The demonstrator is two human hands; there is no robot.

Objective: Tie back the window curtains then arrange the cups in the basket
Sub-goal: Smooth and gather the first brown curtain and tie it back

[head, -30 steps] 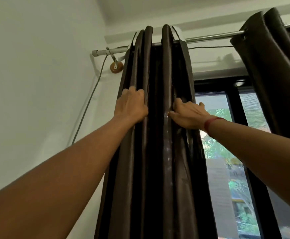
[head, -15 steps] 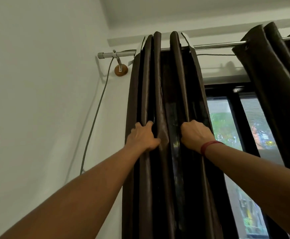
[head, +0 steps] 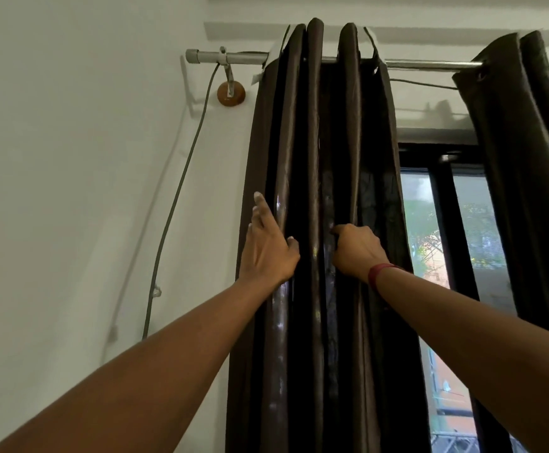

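While the right hand [head: 356, 250] was curled into a fist around one inner fold of the left curtain [head: 318, 223], the left hand [head: 268, 248] lay flat and spread against the outer pleats, fingers extended upward and thumb pressed to the cloth, gripping nothing. The curtain hung bunched at the left end of the curtain rod [head: 430, 64], beside the wall [head: 70, 191]; no tie-back, cups or basket were in view. To gather well, both hands should probably squeeze all the pleats together evenly, so none slipped loose before a tie went round. The fabric looked dark brown, satiny and glossy, falling in deep tubular folds from eyelets. A second curtain [head: 534, 158] hung at the right, with bare window [head: 430, 240] between them.
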